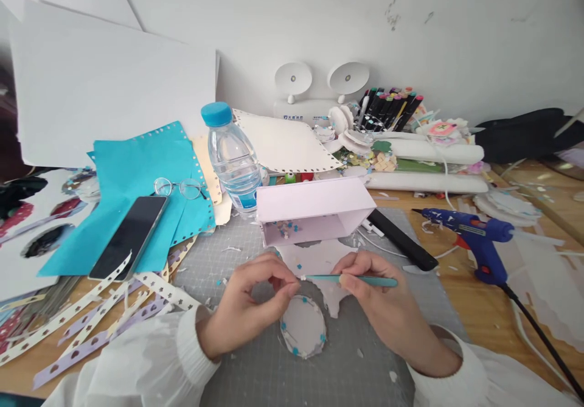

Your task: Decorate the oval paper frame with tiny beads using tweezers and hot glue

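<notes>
Tweezers [383, 281], likely light and stiff, suit a mid-length pinch like the right hand's [381, 300]; the left hand [253, 300] bunches its fingertips, contents unclear.

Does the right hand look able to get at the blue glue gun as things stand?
Probably yes: the glue gun lies off to the right, and nothing tall seems to stand between it and the right hand. That hand holds a thin teal tool, though, so it would likely need freeing first.
</notes>
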Action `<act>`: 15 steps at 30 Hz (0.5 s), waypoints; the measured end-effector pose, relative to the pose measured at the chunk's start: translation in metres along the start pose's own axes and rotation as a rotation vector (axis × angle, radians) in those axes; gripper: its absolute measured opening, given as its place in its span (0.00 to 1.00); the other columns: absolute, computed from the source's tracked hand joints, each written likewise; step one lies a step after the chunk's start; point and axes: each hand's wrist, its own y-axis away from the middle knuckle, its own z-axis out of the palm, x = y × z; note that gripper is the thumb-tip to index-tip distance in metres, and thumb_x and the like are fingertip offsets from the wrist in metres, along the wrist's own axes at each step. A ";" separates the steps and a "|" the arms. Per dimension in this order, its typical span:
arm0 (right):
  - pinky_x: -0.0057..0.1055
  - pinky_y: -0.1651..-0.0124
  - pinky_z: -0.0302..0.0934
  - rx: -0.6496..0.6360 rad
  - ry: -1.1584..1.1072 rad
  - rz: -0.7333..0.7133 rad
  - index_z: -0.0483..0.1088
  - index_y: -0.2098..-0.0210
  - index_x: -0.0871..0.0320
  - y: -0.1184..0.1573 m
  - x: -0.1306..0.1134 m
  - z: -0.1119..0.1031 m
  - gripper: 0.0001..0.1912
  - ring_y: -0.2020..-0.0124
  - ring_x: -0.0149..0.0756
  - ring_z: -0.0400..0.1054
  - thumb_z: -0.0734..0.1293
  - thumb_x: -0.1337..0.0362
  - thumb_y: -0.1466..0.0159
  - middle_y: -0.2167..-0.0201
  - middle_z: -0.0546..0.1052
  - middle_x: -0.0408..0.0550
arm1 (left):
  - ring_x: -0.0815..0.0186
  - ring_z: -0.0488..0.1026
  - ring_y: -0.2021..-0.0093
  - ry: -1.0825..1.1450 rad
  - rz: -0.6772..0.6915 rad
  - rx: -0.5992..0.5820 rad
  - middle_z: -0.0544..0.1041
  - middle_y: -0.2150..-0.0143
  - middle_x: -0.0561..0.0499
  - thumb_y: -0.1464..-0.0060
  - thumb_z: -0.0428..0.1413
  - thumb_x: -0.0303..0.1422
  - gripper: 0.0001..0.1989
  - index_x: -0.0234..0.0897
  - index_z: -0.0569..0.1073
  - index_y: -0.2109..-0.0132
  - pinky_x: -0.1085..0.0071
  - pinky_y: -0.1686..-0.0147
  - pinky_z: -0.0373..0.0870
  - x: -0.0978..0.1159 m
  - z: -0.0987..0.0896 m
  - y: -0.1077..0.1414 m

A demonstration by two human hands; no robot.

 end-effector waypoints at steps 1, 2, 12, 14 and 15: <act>0.28 0.69 0.68 0.017 0.040 -0.039 0.69 0.72 0.56 -0.001 -0.002 -0.001 0.06 0.68 0.34 0.73 0.69 0.64 0.41 0.70 0.76 0.46 | 0.65 0.71 0.69 0.004 -0.003 0.001 0.76 0.72 0.47 0.44 0.57 0.27 0.05 0.33 0.75 0.69 0.70 0.68 0.66 0.000 0.000 0.000; 0.28 0.68 0.68 0.031 0.095 -0.091 0.69 0.72 0.55 -0.001 -0.005 -0.001 0.05 0.68 0.34 0.73 0.69 0.65 0.40 0.70 0.77 0.45 | 0.65 0.71 0.69 0.014 -0.003 -0.002 0.76 0.71 0.46 0.44 0.57 0.28 0.06 0.33 0.76 0.68 0.70 0.67 0.66 0.000 -0.001 -0.001; 0.37 0.63 0.69 -0.209 0.958 -1.117 0.72 0.61 0.60 0.002 -0.049 0.025 0.10 0.67 0.38 0.72 0.64 0.77 0.39 0.64 0.80 0.55 | 0.63 0.71 0.65 0.234 -0.061 -0.086 0.77 0.68 0.45 0.39 0.54 0.39 0.16 0.34 0.81 0.67 0.69 0.62 0.67 0.005 -0.005 0.002; 0.37 0.64 0.69 -0.251 1.072 -1.273 0.73 0.66 0.63 0.001 -0.050 0.035 0.09 0.66 0.40 0.71 0.62 0.76 0.38 0.65 0.80 0.59 | 0.63 0.70 0.66 0.277 -0.124 -0.074 0.76 0.70 0.46 0.41 0.54 0.42 0.18 0.34 0.79 0.69 0.69 0.61 0.67 0.002 -0.005 0.005; 0.37 0.65 0.68 -0.255 1.108 -1.322 0.73 0.68 0.63 0.000 -0.050 0.040 0.09 0.67 0.41 0.71 0.61 0.76 0.39 0.65 0.80 0.61 | 0.64 0.70 0.66 0.309 -0.167 -0.059 0.76 0.71 0.47 0.41 0.54 0.42 0.18 0.34 0.79 0.70 0.69 0.62 0.66 0.000 -0.004 0.005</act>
